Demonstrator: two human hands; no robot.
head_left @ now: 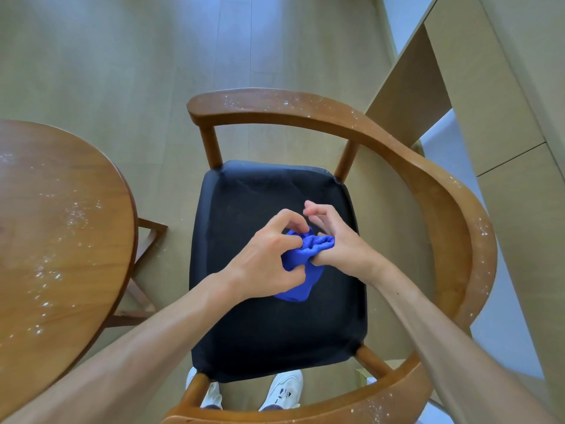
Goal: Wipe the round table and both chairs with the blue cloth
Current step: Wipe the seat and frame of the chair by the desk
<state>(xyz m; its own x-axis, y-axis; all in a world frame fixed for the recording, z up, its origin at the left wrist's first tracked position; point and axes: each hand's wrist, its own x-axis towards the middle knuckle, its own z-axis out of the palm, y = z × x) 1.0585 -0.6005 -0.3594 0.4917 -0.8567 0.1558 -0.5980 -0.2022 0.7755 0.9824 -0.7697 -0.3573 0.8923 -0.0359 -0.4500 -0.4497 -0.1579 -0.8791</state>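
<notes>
The blue cloth (301,264) is bunched at the centre of the frame, above the black seat (275,332) of the wooden chair (428,166). It is pinched by the curled fingers of the left hand (266,255) and gripped under the thumb of the right hand (333,237), whose other fingers are loosely spread. The round table (61,224), flecked with white specks, is seen at the left. White shoes (284,390) are visible at the bottom.

My cloth (301,264) is vivid blue. The chair seat (269,325) is black, its frame (443,191) brown with white specks. At nine o'clock, the brown table (58,228) is speckled white too.
</notes>
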